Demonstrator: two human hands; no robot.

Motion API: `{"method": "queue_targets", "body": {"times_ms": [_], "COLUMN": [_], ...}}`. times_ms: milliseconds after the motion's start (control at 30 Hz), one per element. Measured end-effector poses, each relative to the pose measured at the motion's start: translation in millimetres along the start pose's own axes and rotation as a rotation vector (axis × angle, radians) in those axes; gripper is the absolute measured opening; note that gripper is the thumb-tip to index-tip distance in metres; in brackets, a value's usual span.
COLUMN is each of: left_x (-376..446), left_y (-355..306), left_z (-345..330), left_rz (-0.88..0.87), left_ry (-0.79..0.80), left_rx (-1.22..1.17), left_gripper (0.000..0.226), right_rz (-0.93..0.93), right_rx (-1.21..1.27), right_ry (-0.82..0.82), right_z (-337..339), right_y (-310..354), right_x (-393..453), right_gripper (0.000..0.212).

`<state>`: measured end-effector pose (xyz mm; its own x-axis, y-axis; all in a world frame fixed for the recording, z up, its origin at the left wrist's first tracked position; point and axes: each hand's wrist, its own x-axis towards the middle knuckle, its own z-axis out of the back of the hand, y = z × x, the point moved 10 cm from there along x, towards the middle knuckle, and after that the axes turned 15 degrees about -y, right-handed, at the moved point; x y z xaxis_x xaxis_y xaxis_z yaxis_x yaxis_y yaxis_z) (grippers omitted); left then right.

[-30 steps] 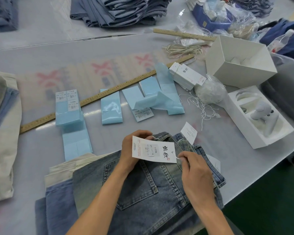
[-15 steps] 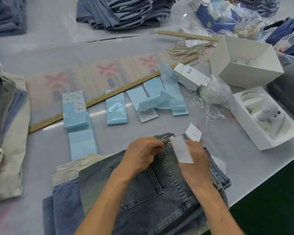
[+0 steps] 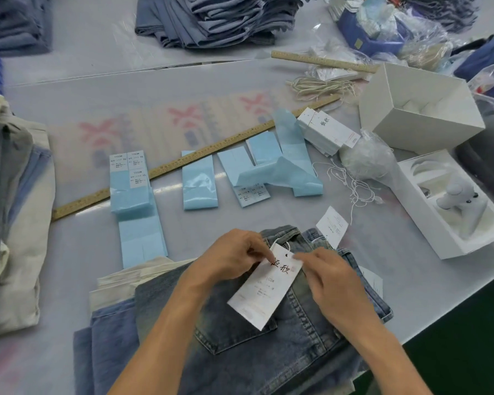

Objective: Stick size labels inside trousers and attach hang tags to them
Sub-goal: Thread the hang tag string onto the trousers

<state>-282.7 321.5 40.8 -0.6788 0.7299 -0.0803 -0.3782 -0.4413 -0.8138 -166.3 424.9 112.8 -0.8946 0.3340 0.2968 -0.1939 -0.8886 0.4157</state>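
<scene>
Folded blue jeans (image 3: pixel 268 352) lie on top of a stack at the table's near edge, back pocket up. A white hang tag (image 3: pixel 263 292) rests on them, its string running to the waistband. My left hand (image 3: pixel 234 255) pinches the tag's top corner with curled fingers. My right hand (image 3: pixel 331 280) has its fingertips on the tag's upper right edge. Blue sheets of size labels (image 3: pixel 131 189) lie in a row beyond the jeans. A pile of spare hang tags (image 3: pixel 328 131) sits behind them, and loose white strings (image 3: pixel 357 189) lie to the right.
A long wooden ruler (image 3: pixel 183 163) crosses the table. A white box (image 3: pixel 419 109) and a tray holding a white tool (image 3: pixel 459 201) stand at right. Folded trousers are piled at left (image 3: pixel 12 209) and at the back (image 3: pixel 211 21). A loose tag (image 3: pixel 332 225) lies past the waistband.
The tag was held up flat between both hands, then turned edge-on at the waistband. Now it lies face up on the jeans with both hands at its top end.
</scene>
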Motion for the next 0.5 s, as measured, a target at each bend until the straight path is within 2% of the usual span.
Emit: {"method": "queue_targets", "body": {"times_ms": [100, 167, 233, 333, 500], "left_x": [-5, -7, -10, -12, -14], "left_y": [-1, -5, -6, 0, 1], "left_z": [-3, 2, 11, 13, 17], "left_rz": [0.019, 0.011, -0.001, 0.021, 0.005], "left_ry": [-0.025, -0.157, -0.330, -0.460, -0.551], "left_rx": [0.008, -0.056, -0.137, -0.153, -0.281], "left_gripper": [0.023, 0.018, 0.017, 0.015, 0.018], "right_rz": [-0.232, -0.311, -0.358, -0.361, -0.245], "right_rx": [0.103, 0.167, 0.228, 0.238, 0.133], "right_ry": [-0.169, -0.210, -0.171, -0.127, -0.071], "right_z": [13, 6, -10, -26, -34], "right_y": [-15, -11, -2, 4, 8], "right_x": [12, 14, 11, 4, -4], "right_gripper": [0.025, 0.019, 0.017, 0.018, 0.022]}}
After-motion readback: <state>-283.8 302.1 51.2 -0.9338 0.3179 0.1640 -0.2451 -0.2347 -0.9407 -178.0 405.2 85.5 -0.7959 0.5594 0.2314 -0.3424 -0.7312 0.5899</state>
